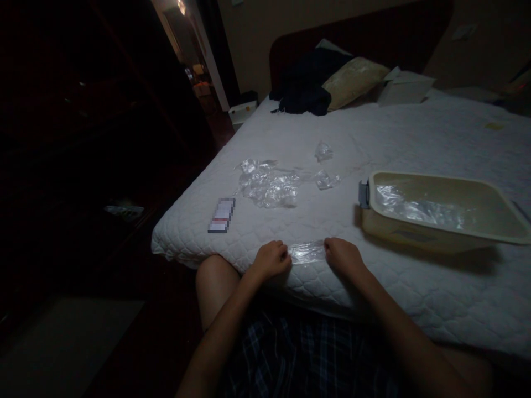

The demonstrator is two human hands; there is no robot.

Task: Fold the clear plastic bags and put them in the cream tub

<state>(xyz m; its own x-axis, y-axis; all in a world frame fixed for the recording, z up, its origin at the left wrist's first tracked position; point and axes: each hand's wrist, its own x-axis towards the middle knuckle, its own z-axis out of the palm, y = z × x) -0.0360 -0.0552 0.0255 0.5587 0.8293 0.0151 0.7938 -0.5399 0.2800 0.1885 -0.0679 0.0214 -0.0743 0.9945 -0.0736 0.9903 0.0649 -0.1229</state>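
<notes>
My left hand and my right hand rest on the near edge of a white quilted bed. Both are closed, each pinching one end of a small clear plastic bag stretched flat between them. Further up the bed lies a heap of crumpled clear plastic, with two smaller clear pieces beside it. A small flat card-like packet lies to the left of the heap.
A beige plastic tub with clear plastic inside sits on the bed at the right. Pillows and dark clothing lie at the headboard. The floor to the left is dark, and a lit doorway shows beyond.
</notes>
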